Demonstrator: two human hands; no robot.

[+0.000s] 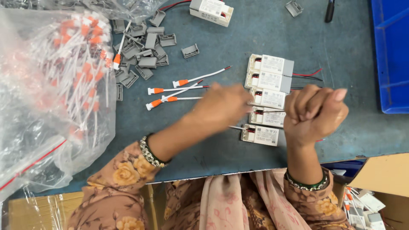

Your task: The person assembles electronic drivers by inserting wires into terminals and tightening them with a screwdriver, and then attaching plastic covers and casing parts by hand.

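While your left hand [221,106] blurs over the white modules [266,100] mid-table, grip unclear, your right hand [315,113] is fisted beside them, contents hidden. Looks like wire-fitting; next needs an orange-tipped wire [179,89].

Single head-worn view, looking almost straight down, close over the blue-grey table [264,42]; near edge and the wearer's sleeves at bottom. Left hand [221,106] blurred, probably moving.

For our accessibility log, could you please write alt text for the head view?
A person's left hand reaches over a column of white driver boxes on a grey table; the right hand is fisted beside them. Orange-tipped cables and grey caps lie nearby.
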